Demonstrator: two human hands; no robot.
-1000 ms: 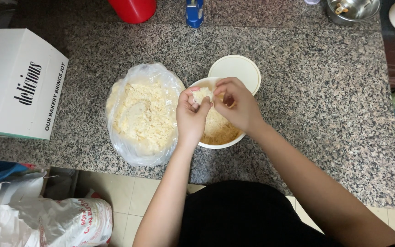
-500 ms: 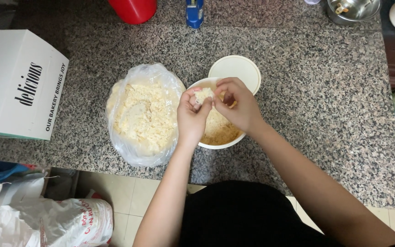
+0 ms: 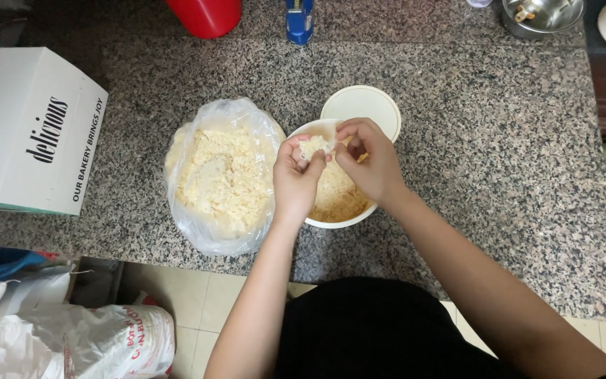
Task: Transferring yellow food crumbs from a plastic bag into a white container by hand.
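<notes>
Both hands are over a white bowl (image 3: 345, 217) of pale yellow crumbly food on a granite counter. My left hand (image 3: 296, 175) pinches a small white clump of the food (image 3: 311, 146) above the bowl. My right hand (image 3: 366, 161) is curled beside it, its fingertips touching the same clump. A clear plastic bag (image 3: 222, 182) lies open just left of the bowl, filled with more of the pale crumbly food. A round white lid (image 3: 362, 105) rests behind the bowl, partly hidden by my right hand.
A white cardboard box (image 3: 29, 130) stands at the counter's left end. A red container (image 3: 205, 15), a blue bottle (image 3: 299, 20) and a metal bowl (image 3: 541, 15) line the far edge. Below the counter's near edge on the left sits a white sack (image 3: 78, 344).
The hands have shifted only slightly over the bowl, working the clump between the fingertips. Nothing else has moved.
</notes>
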